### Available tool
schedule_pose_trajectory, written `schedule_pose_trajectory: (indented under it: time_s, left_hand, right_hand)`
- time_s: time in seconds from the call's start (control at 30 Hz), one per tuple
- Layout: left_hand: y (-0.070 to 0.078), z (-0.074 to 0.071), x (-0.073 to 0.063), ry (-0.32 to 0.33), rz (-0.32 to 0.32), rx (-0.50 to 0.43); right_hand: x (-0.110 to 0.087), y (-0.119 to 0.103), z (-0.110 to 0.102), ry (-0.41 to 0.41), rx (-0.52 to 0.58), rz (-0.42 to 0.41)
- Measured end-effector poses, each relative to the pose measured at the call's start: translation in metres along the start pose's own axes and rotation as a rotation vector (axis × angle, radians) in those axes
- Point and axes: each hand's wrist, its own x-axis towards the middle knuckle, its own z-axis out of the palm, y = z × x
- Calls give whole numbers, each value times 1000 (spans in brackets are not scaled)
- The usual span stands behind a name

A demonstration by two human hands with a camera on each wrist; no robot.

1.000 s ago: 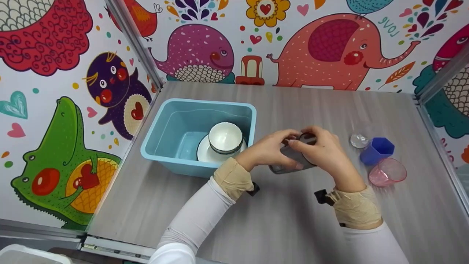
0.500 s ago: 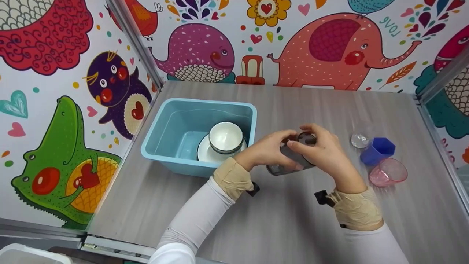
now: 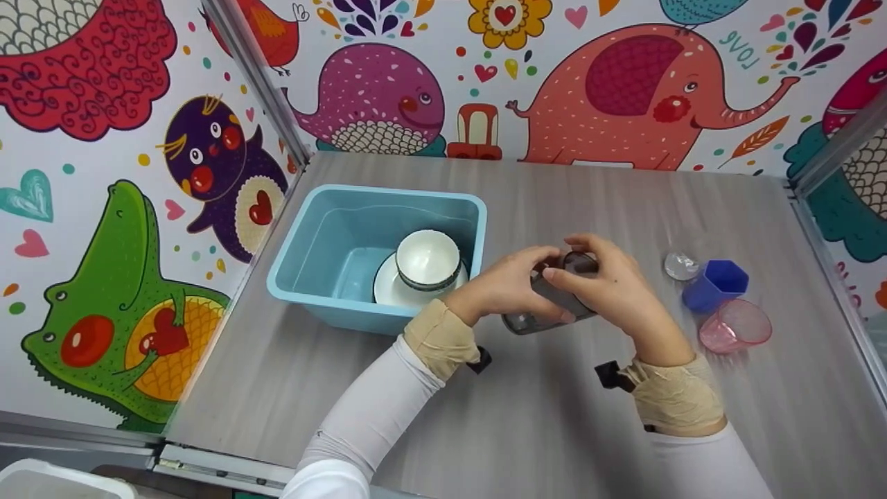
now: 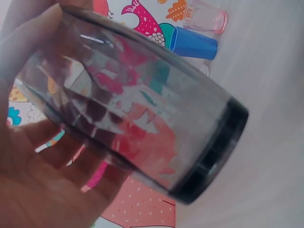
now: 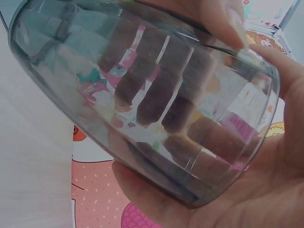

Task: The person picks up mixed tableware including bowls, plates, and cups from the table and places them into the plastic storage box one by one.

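A smoky-grey see-through tumbler [image 3: 530, 321] is held tilted above the table, its thick base toward the lower left in the head view. My left hand [image 3: 514, 283] grips its side, fingers behind and thumb along the front. Near the rim, my right hand [image 3: 613, 284] holds it between thumb and fingers. In the left wrist view, the tumbler [image 4: 142, 104] shows its dark base, and nothing can be seen inside. Through the wall of the tumbler [image 5: 95, 95], the right wrist view shows fingers behind it.
Left of my hands stands a light-blue bin [image 3: 332, 305] with a white bowl stack [image 3: 427, 258] on a white plate [image 3: 385, 290]. To the right are a clear glass [image 3: 681, 265], a blue six-sided cup [image 3: 714, 285] and a pink tumbler [image 3: 734, 329]. Patterned walls enclose the table.
The grey tumbler's base has shifted slightly down and left, while the right fingers have edged up a little. Both hands keep their hold; the other things stay put.
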Motion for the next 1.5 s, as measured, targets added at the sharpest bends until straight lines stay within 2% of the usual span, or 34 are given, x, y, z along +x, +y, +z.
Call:
schedule_pose_trajectory:
  time_s: [0.3, 0.47, 0.7, 0.93, 1.2, 1.37, 1.5]
  left_hand:
    - [1, -3, -1, 23, -18, 31]
    - [0, -8, -1, 60, -32, 11]
    - [0, -19, -3, 94, -32, -51]
    - [1, -39, -11, 202, -108, -116]
    - [2, -51, -17, 246, -141, -203]
    - [4, -57, -18, 285, -139, -264]
    - [6, -61, -16, 295, -106, -300]
  right_hand:
    - [0, 1, 3, -10, 16, 3]
    - [-1, 1, 3, -18, 22, 18]
    - [-3, 1, 1, -9, 70, 26]
    - [-6, 4, 0, -10, 67, 15]
    - [-3, 2, 9, -10, 93, -33]
    - [-1, 3, 21, 51, 85, -75]
    - [2, 6, 30, 66, 77, -82]
